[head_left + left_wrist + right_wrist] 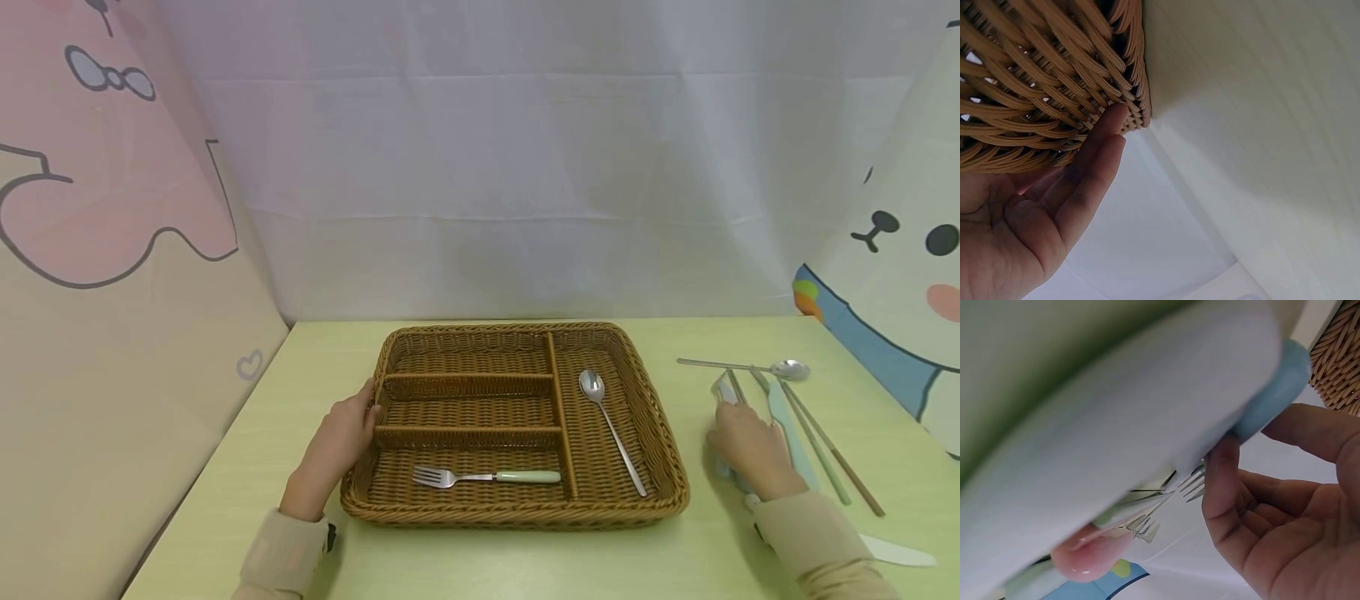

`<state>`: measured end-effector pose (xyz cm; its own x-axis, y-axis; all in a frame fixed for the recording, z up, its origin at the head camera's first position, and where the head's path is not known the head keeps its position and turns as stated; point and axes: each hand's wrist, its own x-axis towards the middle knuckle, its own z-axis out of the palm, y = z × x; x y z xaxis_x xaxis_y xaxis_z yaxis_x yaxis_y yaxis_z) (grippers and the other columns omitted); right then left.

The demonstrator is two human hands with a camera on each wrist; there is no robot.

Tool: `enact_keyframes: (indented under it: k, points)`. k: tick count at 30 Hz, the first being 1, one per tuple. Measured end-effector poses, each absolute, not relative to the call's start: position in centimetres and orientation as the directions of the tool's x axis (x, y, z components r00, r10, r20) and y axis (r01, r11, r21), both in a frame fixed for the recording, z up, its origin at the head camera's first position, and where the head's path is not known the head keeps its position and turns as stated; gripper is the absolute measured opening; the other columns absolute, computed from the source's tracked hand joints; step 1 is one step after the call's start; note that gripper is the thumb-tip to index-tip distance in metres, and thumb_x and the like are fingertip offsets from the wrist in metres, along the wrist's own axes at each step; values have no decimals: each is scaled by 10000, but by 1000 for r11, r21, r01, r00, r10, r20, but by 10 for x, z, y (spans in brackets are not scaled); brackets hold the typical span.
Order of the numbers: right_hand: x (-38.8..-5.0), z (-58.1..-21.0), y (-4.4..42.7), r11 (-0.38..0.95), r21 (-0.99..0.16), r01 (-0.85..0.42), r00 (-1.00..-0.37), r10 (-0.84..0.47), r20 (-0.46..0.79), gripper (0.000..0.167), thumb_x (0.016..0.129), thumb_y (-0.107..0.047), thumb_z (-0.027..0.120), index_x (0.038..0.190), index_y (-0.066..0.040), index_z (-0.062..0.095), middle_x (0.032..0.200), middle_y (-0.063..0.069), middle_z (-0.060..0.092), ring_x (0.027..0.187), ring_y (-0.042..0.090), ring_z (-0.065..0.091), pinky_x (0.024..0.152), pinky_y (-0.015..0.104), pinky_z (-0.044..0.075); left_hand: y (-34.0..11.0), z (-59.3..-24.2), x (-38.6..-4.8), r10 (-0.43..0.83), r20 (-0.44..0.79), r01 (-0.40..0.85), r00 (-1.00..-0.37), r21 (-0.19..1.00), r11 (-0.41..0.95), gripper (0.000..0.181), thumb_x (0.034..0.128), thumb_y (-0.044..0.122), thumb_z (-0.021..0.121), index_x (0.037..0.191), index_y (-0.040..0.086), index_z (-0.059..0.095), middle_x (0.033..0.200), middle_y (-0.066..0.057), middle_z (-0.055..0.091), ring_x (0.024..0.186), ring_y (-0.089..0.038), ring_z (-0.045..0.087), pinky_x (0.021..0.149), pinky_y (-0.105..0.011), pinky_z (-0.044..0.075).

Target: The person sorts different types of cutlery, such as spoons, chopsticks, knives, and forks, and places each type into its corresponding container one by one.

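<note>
A brown wicker basket [517, 507] with dividers stands mid-table. My left hand [339, 442] grips its left side, fingers [1094, 169] against the outer weave. Inside lie a fork [525, 477] with a pale green handle, in the front compartment, and a metal spoon [618, 442] in the right one. To the right of the basket my right hand [750, 446] is low among loose cutlery. In the right wrist view its thumb and finger pinch a light blue handle [1279, 387]; the rest of that piece is hidden. A blurred whitish piece [1147, 419] crosses close to that camera.
Beyond the right hand lie another spoon [789, 369], a mint-green knife [791, 433] and chopsticks [836, 450]. A white flat end [900, 552] shows beside the right sleeve. A white cloth [480, 192] hangs behind the table.
</note>
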<state>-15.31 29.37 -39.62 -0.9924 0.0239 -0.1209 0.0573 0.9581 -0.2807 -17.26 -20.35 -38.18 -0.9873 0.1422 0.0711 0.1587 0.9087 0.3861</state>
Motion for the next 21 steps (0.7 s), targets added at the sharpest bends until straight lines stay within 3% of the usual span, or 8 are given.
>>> enact_keyframes:
  k: [7, 21]
  points:
    - [-153, -398, 293, 949, -306, 68, -991, 30, -129, 131, 773, -18, 450, 647, -30, 483, 632, 85, 501, 567, 206, 435, 589, 399, 329, -203, -382, -173, 141, 75, 159, -987, 381, 911, 510, 959, 113, 460, 1395, -84, 284, 570, -31, 449, 422, -105, 346, 460, -255, 328]
    - [-155, -401, 294, 940, -341, 10, -998, -13, -65, 64, 742, 17, 458, 695, 29, 498, 640, 116, 505, 574, 220, 446, 533, 331, 328, -203, -380, -172, 138, 69, 154, -988, 378, 913, 509, 959, 114, 461, 1394, -84, 287, 534, -22, 441, 409, -98, 331, 434, -242, 313]
